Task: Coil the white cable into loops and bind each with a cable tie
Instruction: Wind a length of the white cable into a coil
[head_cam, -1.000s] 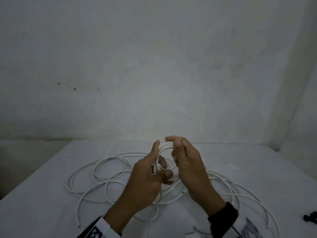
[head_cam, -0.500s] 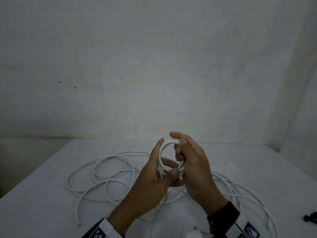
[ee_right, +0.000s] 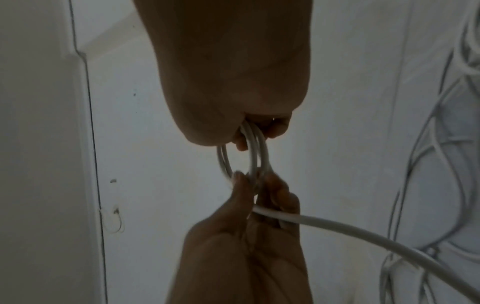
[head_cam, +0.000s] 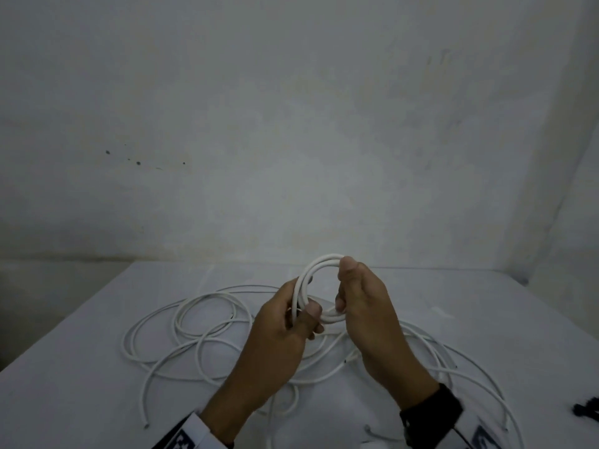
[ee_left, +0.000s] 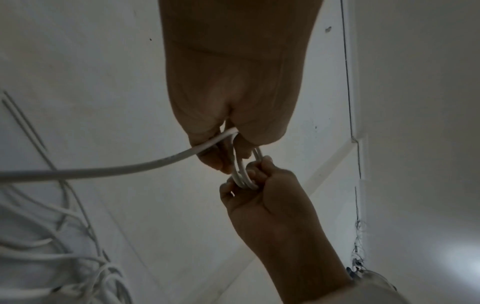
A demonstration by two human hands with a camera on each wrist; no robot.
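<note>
A small coil [head_cam: 316, 270] of the white cable stands upright above the white table [head_cam: 81, 367], held between both hands. My left hand [head_cam: 291, 322] pinches its left and lower side, thumb across the strands. My right hand [head_cam: 353, 296] grips its right side, thumb on the top of the ring. In the left wrist view the coil [ee_left: 240, 168] runs from the left hand [ee_left: 228, 148] to the right hand [ee_left: 249, 179], and one strand [ee_left: 103, 170] trails off left. The right wrist view shows the coil [ee_right: 253, 152] between the right hand [ee_right: 249, 133] and left hand [ee_right: 257, 189].
The loose rest of the white cable [head_cam: 201, 325] sprawls in wide loops over the table on both sides of my arms. A small black object [head_cam: 588, 409] lies at the table's right edge. A plain white wall [head_cam: 291, 124] rises behind the table.
The coil has opened into a rounder, larger ring and risen a little. My right hand has shifted to the ring's right side, and the left thumb now lies across the bottom strands.
</note>
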